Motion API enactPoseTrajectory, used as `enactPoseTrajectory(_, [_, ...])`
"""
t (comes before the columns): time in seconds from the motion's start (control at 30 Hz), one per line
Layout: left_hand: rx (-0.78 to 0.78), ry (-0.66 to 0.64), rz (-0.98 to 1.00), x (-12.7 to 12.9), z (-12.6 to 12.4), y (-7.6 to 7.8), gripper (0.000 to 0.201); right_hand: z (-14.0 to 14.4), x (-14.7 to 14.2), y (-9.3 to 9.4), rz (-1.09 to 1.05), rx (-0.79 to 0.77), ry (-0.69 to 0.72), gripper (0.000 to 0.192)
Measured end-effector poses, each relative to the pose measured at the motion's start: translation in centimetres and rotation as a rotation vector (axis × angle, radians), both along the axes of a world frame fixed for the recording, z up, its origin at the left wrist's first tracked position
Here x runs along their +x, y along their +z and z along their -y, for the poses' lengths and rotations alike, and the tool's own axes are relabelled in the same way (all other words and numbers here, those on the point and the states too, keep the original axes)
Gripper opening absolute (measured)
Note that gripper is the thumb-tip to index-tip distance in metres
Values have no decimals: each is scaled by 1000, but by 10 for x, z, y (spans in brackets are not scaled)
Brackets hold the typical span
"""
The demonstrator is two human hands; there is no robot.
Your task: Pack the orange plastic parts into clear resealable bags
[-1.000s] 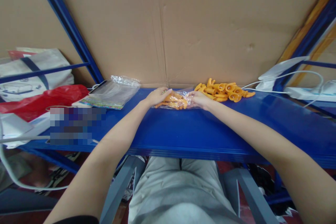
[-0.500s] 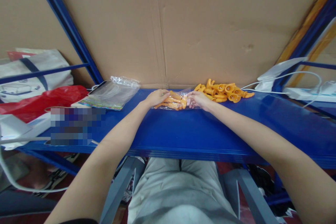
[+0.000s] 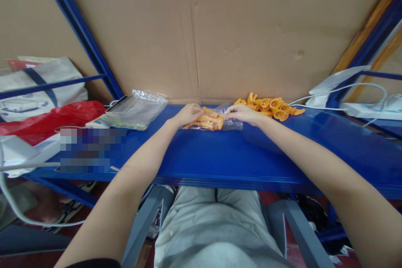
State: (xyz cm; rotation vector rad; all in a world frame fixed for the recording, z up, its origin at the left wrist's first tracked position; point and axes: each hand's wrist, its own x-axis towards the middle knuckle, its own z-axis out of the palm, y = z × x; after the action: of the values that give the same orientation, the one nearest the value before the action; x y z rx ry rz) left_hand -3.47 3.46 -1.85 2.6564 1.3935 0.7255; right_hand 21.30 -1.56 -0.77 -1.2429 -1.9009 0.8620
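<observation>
A clear plastic bag (image 3: 234, 125) lies on the blue tabletop, with several orange plastic pieces (image 3: 207, 122) inside it. My left hand (image 3: 189, 114) is closed on the bag's left end, its fingers resting over the pieces. At the right end, my right hand (image 3: 240, 113) pinches the loose film between thumb and fingers. Just beyond my right hand lies a pile of orange pieces (image 3: 264, 104), several with flared, hollow cup-like ends and others with branching tips. My right hand partly covers the pile's near left side.
A stack of flat clear bags (image 3: 136, 111) lies to the left. Further left are a red plastic bag (image 3: 78, 113) and a canvas bag (image 3: 47, 83). Cardboard (image 3: 194, 33) walls off the back. White cables (image 3: 345, 88) run by the right post. The blue table's (image 3: 220, 155) front edge is above my lap.
My right hand has lifted slightly and its fingers have drawn into a pinch, uncovering more of the bag's right end. My left hand stays nearly in place.
</observation>
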Motion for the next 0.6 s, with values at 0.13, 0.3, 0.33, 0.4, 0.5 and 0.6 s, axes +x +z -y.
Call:
enactPoseTrajectory(0.13, [-79,-16,101,2,5,8,34,-8,7,-3,163,171,-121,19])
enactPoseTrajectory(0.3, [-94,73,171,8,9,8,33,-6,9,-8,400,468,-415,9])
enactPoseTrajectory(0.33, [-110,119,176,9,9,6,29,-5,9,-8,407,493,-455,8])
enactPoseTrajectory(0.4, [-169,198,187,8,8,3,28,-4,11,-8,395,479,-519,12])
enactPoseTrajectory(0.5, [-268,254,222,4,5,-1,29,-7,14,-8,389,317,-519,32])
enactPoseTrajectory(0.6, [-387,269,292,3,3,-1,28,-14,16,-14,325,159,-445,48])
